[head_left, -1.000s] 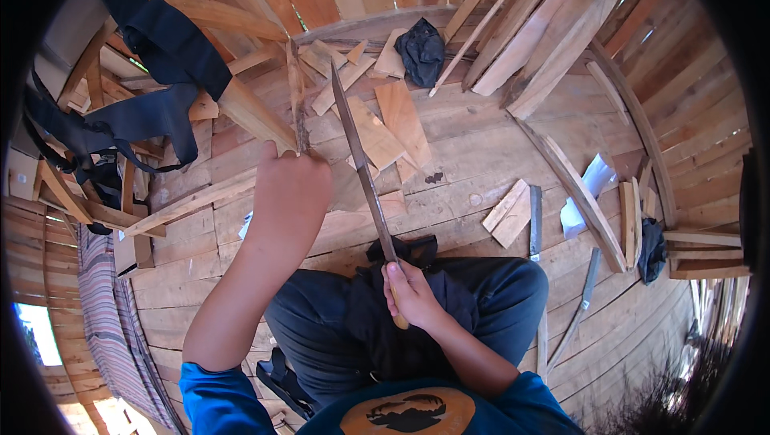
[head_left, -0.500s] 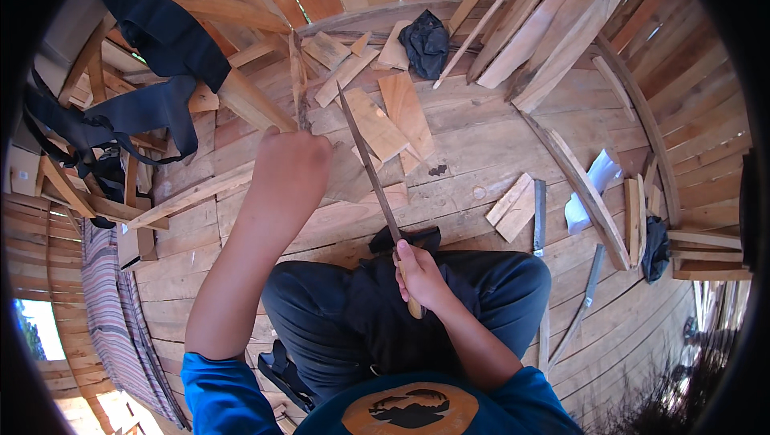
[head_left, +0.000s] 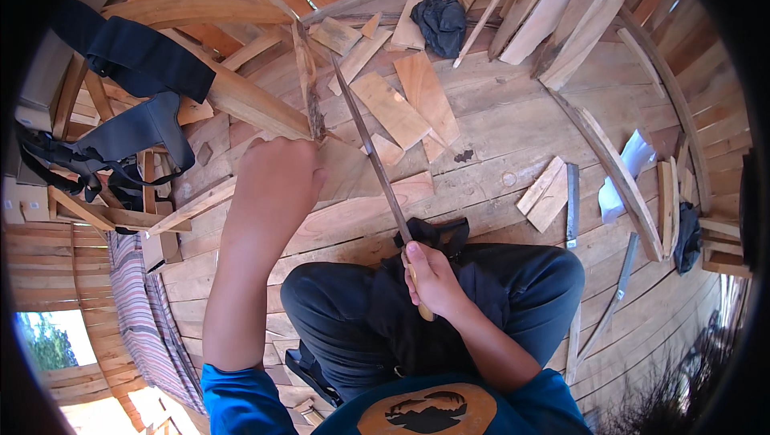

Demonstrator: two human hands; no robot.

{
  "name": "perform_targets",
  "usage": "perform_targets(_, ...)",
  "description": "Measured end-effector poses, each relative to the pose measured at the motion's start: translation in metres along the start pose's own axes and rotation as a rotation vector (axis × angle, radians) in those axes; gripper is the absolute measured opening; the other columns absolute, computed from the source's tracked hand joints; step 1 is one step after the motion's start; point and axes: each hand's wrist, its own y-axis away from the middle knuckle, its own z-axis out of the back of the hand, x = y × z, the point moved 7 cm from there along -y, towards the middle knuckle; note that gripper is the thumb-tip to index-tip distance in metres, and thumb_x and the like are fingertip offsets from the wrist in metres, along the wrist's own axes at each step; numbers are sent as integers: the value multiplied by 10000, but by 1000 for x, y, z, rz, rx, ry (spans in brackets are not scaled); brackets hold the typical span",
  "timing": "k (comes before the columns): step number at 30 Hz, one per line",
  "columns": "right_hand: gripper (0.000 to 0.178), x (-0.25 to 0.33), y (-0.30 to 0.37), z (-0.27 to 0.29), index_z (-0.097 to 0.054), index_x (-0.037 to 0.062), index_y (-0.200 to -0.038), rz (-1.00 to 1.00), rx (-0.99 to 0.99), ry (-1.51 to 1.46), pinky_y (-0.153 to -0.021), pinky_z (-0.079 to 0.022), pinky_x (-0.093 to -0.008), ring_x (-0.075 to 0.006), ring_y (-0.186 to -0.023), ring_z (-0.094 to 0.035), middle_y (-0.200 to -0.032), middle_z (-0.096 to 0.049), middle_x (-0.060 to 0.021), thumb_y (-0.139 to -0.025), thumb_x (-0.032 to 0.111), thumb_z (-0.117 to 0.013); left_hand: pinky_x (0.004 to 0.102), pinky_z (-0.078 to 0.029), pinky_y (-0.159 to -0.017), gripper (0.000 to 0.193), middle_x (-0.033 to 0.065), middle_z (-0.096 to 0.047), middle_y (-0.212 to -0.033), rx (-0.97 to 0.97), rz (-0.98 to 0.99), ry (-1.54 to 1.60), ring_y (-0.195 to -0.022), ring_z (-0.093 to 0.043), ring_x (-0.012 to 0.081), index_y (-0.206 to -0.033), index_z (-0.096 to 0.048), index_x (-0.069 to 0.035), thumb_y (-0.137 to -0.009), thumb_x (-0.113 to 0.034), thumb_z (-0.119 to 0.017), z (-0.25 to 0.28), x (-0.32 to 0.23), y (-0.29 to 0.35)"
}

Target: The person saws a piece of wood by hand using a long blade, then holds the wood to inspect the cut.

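Observation:
A machete with a long, narrow, dark blade point(head_left: 375, 158) slants up and left from my right hand point(head_left: 433, 278). My right fingers wrap its light wooden handle above my lap, and the tip points toward the scattered boards. My left hand point(head_left: 281, 168) is a closed fist left of the blade, knuckles up, at the lower end of a rough upright stick point(head_left: 306, 74). What the fist holds is hidden beneath it. A wide flat board point(head_left: 349, 174) shows just right of the fist, under the blade. A thick beam point(head_left: 245, 102) ends just above my left hand.
Several cut boards point(head_left: 389, 110) lie ahead on the plank floor, near a crumpled black bag point(head_left: 439, 22). Long planks point(head_left: 553, 10) lean at the far right. A long timber point(head_left: 618, 178) and a white sheet point(head_left: 624, 174) lie to the right. Black straps point(head_left: 148, 58) hang at the left.
My left fist has shifted slightly down and left relative to the beam's end. The view has moved a little; the machete stays in my right hand at nearly the same slant.

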Motion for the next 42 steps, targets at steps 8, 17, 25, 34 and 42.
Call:
perform_targets(8,468,14,-5,-1,-516,-23,-815,155,-40,176,-587,-447,-460,-406,-589,-566,-591,-526,-208,-1009,398,-449,473,-494,-668,262,238,-624,-699,52,71,-29,-719,-630,396,-759,-636,38,-764,-199,-747,2,10,0)
perform_targets(17,457,36,-1,-1,-552,-11,-848,286,-39,363,-606,-470,-508,-456,-654,-603,-635,-586,-233,-1003,405,-446,481,-408,-560,380,254,-540,-601,94,168,11,-618,-556,452,-667,-546,55,-762,-227,-781,-6,19,5)
perform_targets(25,451,36,2,1,-527,-7,-816,265,-12,271,-559,-443,-475,-432,-591,-574,-588,-537,-219,-1005,396,-455,463,-371,-544,444,240,-490,-591,36,195,-54,-597,-502,414,-628,-510,59,-757,-261,-790,-5,13,17)
perform_targets(34,403,41,2,-5,-526,12,-805,251,42,286,-556,-439,-461,-410,-596,-580,-623,-555,-199,-1001,361,-478,467,-340,-518,458,234,-482,-584,78,284,38,-569,-489,400,-617,-497,46,-755,-275,-793,-12,28,28)
perform_targets(42,390,41,-10,-8,-547,21,-832,257,17,417,-586,-450,-498,-418,-623,-594,-625,-568,-199,-988,375,-494,403,-356,-455,429,228,-507,-545,84,316,146,-482,-505,365,-645,-534,53,-773,-269,-788,-19,43,33)
